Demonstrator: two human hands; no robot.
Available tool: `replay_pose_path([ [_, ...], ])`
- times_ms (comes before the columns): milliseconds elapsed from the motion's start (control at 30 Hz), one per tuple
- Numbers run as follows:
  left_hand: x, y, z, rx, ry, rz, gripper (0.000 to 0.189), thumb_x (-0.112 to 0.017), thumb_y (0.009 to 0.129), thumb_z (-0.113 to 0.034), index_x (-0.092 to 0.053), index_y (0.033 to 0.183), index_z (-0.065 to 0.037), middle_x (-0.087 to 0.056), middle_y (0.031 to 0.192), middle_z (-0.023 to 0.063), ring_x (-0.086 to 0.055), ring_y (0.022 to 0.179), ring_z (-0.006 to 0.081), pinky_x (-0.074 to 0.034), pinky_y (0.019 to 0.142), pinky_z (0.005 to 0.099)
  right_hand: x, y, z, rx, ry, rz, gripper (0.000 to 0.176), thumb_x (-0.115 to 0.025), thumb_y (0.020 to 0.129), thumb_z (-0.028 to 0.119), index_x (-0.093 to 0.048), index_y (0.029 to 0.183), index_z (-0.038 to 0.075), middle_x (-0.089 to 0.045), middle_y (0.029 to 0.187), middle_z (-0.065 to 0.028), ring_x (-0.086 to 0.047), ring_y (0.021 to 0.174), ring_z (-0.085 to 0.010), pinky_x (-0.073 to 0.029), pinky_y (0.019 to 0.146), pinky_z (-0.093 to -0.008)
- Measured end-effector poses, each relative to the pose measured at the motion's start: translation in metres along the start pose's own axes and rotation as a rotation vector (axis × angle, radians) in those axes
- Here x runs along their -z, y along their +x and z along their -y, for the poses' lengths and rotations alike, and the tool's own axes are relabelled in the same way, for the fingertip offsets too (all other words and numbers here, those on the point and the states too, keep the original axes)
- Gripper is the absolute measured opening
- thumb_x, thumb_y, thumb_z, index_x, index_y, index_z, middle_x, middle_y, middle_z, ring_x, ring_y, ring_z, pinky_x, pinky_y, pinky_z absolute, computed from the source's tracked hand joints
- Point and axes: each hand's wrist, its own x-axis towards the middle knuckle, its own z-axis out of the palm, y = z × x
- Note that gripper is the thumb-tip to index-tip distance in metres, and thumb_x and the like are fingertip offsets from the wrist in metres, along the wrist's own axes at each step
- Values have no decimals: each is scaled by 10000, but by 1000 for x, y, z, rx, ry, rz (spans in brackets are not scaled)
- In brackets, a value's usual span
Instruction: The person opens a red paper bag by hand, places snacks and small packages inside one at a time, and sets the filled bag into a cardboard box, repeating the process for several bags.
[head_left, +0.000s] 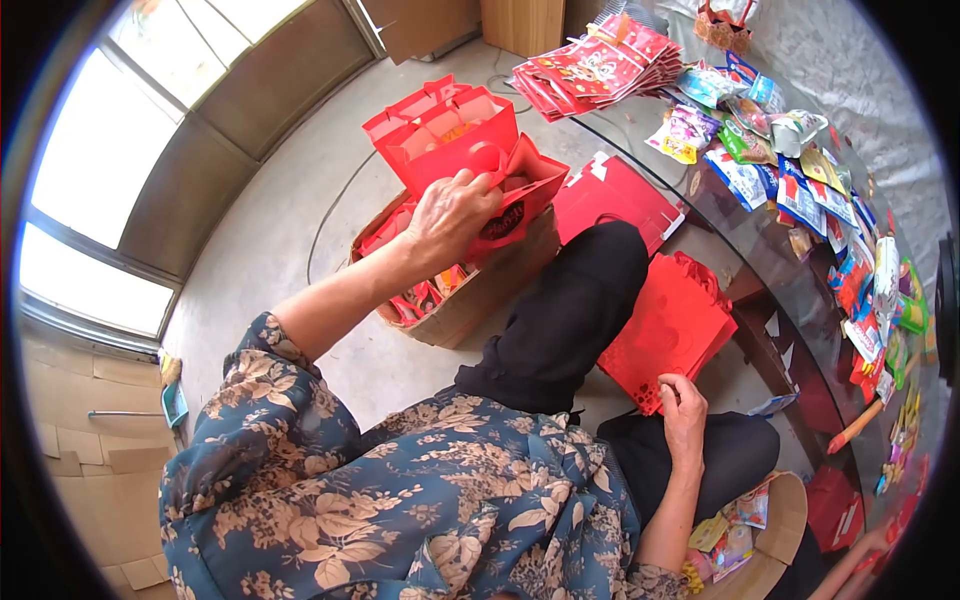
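Bags (455, 150) stand in and on the box (490, 305); the window (95, 150) is left of it. Right of the box come a knee (595, 290), a bag stack (668, 325), then the table (775, 250), bearing snacks (790, 135). Before and right of the box, a container (786, 518) holds more snacks.

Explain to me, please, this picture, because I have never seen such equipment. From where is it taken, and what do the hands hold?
There is no machine here: a person works with two bare hands. The camera is worn on the head and looks down, so you see the person's own arms; the bent edges probably come from a wide lens.

The left hand grips the top of a red bag at a cardboard box of red bags. The right hand pinches the corner of a red stack between the knees. On the glass table lie many colourful packets and a pile of printed red bags.
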Motion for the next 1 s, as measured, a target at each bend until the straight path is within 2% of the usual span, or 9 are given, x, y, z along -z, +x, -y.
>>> replay_pose_path([
  [133, 5, 6, 2, -50, 34, 66, 151, -653, 753, -32, -615, 897, -54, -575, 923, 90, -595, 917, 295, -518, 747, 417, 1, -4, -1, 33, -26, -16, 133, -582, 935, 56, -656, 1016, -19, -685, 943, -186, -672, 855, -338, -516, 774, -406],
  [233, -2, 7, -5, -78, 82, 86, 153, -661, 752, -43, -621, 899, -59, -582, 932, 87, -603, 931, 290, -531, 749, 408, 0, -5, -4, 77, -32, -51, 129, -587, 919, 47, -659, 1008, -12, -668, 867, -147, -654, 776, -251, -506, 730, -356],
  [300, -8, 10, -11, -98, 118, 131, 223, -710, 710, -58, -667, 929, -56, -620, 957, 88, -629, 943, 276, -553, 778, 381, 0, -5, -2, 74, -22, -57, 128, -587, 920, 50, -659, 1007, -12, -670, 876, -154, -656, 784, -268, -508, 736, -365],
  [400, -22, 8, -6, -63, 50, 132, 206, -700, 719, -57, -662, 921, -51, -625, 951, 94, -634, 951, 277, -555, 772, 395, 3, -7, 3, 75, -24, -73, 127, -587, 922, 53, -659, 1004, -11, -674, 892, -167, -659, 798, -294, -510, 744, -377],
  [433, -25, 8, -2, -31, 1, 79, 115, -646, 766, -55, -610, 873, -76, -603, 932, 109, -622, 924, 323, -542, 739, 441, 3, -9, 4, 75, -27, -76, 127, -587, 922, 54, -659, 1003, -11, -675, 897, -172, -660, 803, -303, -510, 747, -381],
  [567, -28, 15, 26, 111, -98, 90, 107, -623, 796, -43, -609, 902, -42, -614, 924, 156, -619, 943, 393, -521, 760, 500, 2, -10, 2, 66, -41, -59, 128, -587, 917, 51, -659, 1001, -13, -677, 909, -181, -660, 815, -322, -510, 755, -389],
  [667, -37, 15, 56, 149, -202, 102, 272, -714, 779, -117, -642, 1028, -35, -639, 938, 173, -636, 964, 391, -522, 797, 490, 2, -10, -1, 63, -53, -51, 130, -587, 914, 50, -659, 1002, -14, -678, 910, -182, -661, 815, -320, -510, 754, -389],
  [767, -50, 11, 74, 197, -226, 144, 303, -725, 798, -152, -639, 1063, -34, -632, 946, 174, -632, 960, 390, -518, 793, 484, 1, -10, -1, 64, -61, -49, 130, -586, 913, 49, -659, 1001, -13, -677, 907, -182, -661, 813, -319, -510, 752, -389],
  [1000, -42, 15, 74, 300, -188, 94, 333, -774, 799, -243, -639, 1029, -44, -606, 1093, 153, -618, 988, 371, -509, 822, 475, 2, -7, 2, 13, -54, 9, 138, -585, 921, 62, -660, 1015, -7, -683, 951, -187, -670, 873, -349, -516, 780, -407],
])
